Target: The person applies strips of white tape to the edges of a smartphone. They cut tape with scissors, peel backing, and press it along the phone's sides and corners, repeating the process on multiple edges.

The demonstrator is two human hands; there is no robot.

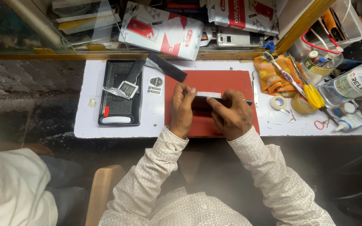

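A dark smartphone (202, 104) lies tilted on edge over the red work mat (214, 81), held between both hands. My left hand (182, 109) grips its left end with fingers curled over the top edge. My right hand (231, 114) holds the right side, thumb along the phone's upper edge. A thin pale strip (208, 94) runs along the phone's top edge between the two hands. Most of the phone's face is hidden by my fingers.
A black mesh tray (120, 104) with a scraper and small card sits left of the mat. At the right lie an orange cloth (271, 75), toothbrush (283, 73), tape roll (278, 102), yellow scissors (315, 97), clear bottle (352, 86). Boxes (162, 31) stand behind glass. Another person's white sleeve (13, 188) is lower left.
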